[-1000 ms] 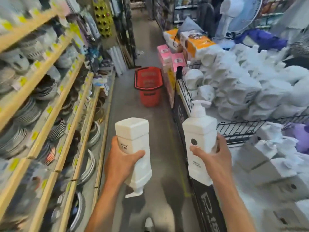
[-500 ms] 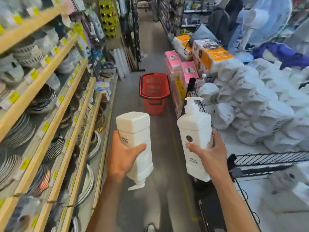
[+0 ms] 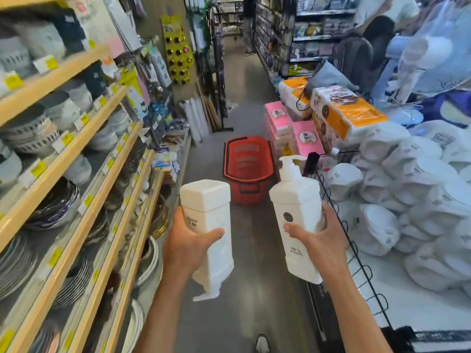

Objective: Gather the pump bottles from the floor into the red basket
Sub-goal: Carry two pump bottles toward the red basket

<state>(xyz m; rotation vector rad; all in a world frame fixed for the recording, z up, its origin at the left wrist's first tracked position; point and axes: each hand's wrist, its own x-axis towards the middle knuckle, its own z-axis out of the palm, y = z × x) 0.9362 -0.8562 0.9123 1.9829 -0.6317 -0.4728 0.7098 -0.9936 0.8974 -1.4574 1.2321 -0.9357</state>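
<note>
Holds both forearms out ahead. Clasps an upside-down pump bottle [image 3: 207, 207] in the left grip [image 3: 190, 247], thumb across the front, nozzle below the grip. Clasps an upright pump bottle [image 3: 297, 200] in the right grip [image 3: 321, 242]. Stands on grey floor [image 3: 254, 253] in a shop aisle, red basket [image 3: 248, 193] ahead, beyond both grips.

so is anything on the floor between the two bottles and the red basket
Nothing visible does. The left hand holds the upside-down bottle, the right hand the upright bottle, and the floor ahead is bare up to the red basket.
</note>
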